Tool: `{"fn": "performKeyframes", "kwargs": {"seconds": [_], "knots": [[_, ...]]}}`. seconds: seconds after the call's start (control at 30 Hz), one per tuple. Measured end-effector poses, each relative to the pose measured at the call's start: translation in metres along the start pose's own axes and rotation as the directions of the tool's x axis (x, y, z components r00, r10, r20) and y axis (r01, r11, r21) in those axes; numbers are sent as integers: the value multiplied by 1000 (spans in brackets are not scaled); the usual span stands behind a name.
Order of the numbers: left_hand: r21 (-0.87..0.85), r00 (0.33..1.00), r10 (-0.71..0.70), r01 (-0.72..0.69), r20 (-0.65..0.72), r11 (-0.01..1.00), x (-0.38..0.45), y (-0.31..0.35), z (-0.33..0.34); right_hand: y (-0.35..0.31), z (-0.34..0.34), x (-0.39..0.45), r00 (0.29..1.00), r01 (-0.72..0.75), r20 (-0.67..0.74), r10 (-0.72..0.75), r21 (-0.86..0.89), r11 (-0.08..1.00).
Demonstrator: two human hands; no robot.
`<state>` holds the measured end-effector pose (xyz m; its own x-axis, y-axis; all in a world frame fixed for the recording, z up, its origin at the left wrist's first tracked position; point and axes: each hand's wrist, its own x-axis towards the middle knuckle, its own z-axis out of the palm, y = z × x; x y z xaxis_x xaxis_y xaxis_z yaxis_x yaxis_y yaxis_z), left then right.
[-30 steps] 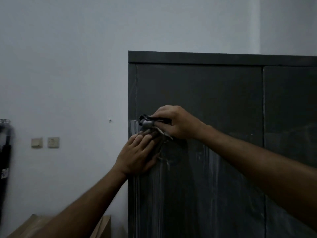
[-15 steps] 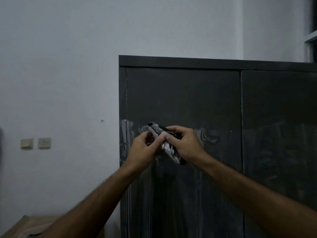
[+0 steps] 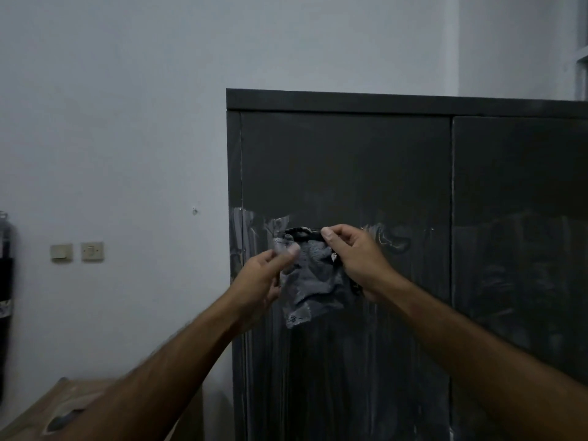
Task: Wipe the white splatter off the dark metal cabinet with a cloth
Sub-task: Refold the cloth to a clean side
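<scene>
A dark metal cabinet (image 3: 343, 160) stands against the white wall, filling the right half of the view. White splatter (image 3: 254, 227) smears the left door at mid height, with another swirl (image 3: 389, 238) further right and faint streaks running down below. A small grey cloth (image 3: 313, 278) hangs spread out in front of the door. My left hand (image 3: 264, 278) pinches its upper left corner. My right hand (image 3: 353, 259) pinches its dark top edge and right side. The cloth hides the door behind it.
Two wall switches (image 3: 76, 252) sit on the wall at left. A dark cylinder (image 3: 4, 297) hangs at the far left edge. A brown cardboard box (image 3: 63, 412) stands at the lower left, beside the cabinet. A window frame (image 3: 582, 43) shows at the top right.
The cloth was bunched and pressed on the door; both hands have pulled it away and spread it open between them. The view shifted, and the cabinet sits further right.
</scene>
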<state>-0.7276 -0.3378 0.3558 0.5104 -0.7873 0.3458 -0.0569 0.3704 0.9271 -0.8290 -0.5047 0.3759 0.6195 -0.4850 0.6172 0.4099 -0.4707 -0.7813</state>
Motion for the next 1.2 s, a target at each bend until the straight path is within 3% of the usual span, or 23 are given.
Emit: {"fn": "performKeyframes", "kwargs": {"seconds": [0.13, 0.23, 0.33, 0.47, 0.57, 0.67, 0.77, 0.83, 0.93, 1.0, 1.13, 1.2], "knots": [[72, 998, 20, -16, -55, 997, 0, -6, -10, -7, -1, -3, 988, -146, 49, 146, 3, 989], [43, 998, -6, 9, -64, 999, -5, -4, -8, -15, -6, -11, 930, -277, 253, 268, 0, 961], [47, 999, -6, 8, -46, 999, -8, 1, -8, -16, -16, -15, 866, -252, 438, 243, -39, 967], [60, 1000, -4, 5, -22, 998, -13, 12, -10, -13, -27, -3, 864, -239, 453, 221, -18, 971], [37, 999, -36, 35, 12, 999, -13, 17, -10, -18, -33, 0, 796, -218, 564, 218, -70, 974], [54, 996, -85, 83, 25, 995, -14, 22, -10, -14, -29, -4, 857, -51, 455, 240, -390, 920], [65, 997, -61, 64, -56, 996, -15, 26, -8, -1, -19, -12, 990, -79, 42, 132, -614, 785], [82, 989, -39, 51, -145, 995, -13, 25, -7, 1, -16, -21, 992, -121, -79, 94, -512, 850], [125, 979, -49, 75, -200, 989, -10, 20, -5, -5, -5, -38, 958, -265, 61, 279, -174, 949], [122, 980, -72, 96, -187, 988, -10, 18, 1, -6, 3, -45, 938, -304, 140, 317, -106, 947], [196, 994, -40, 60, -103, 979, -13, 19, 7, -5, 18, -54, 928, -322, 229, 293, 105, 941], [301, 996, 28, -1, -87, 954, -13, 17, 6, -8, 23, -54, 954, -271, 195, 227, 246, 931]]}}
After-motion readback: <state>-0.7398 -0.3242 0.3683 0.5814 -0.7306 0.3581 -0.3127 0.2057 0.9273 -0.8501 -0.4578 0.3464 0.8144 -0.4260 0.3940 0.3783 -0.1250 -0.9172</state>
